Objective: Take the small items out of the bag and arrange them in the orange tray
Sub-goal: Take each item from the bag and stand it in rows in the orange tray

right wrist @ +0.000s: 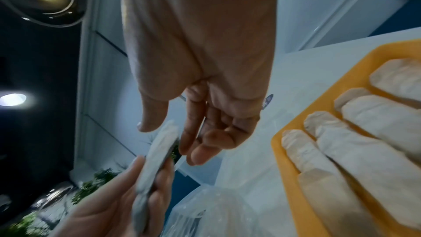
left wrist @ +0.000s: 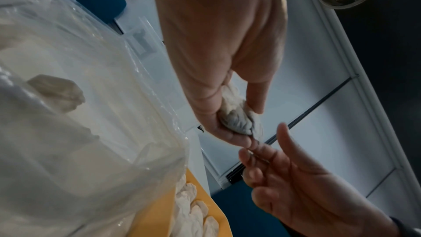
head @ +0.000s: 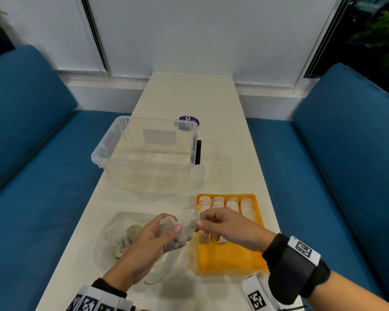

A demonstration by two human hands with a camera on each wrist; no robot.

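Note:
My left hand [head: 166, 234] grips a small bunch of pale wrapped packets [head: 185, 227] above the table, between the bag and the tray. The thumb and forefinger of my right hand [head: 203, 221] pinch the upper end of one packet [right wrist: 159, 150] in that bunch. In the left wrist view the bunch [left wrist: 237, 120] sits between the fingers of my left hand [left wrist: 218, 60]. The orange tray [head: 234, 265] lies at the right, with rows of packets [head: 225, 204] filling its far end and bare orange nearer me. The clear bag [head: 112, 243] lies at the left with several packets inside.
A clear plastic box [head: 99, 153] stands on the narrow white table [head: 189, 97] beyond the bag and tray. A purple round label [head: 189, 122] shows behind it. Blue benches [head: 32, 176] flank the table on both sides.

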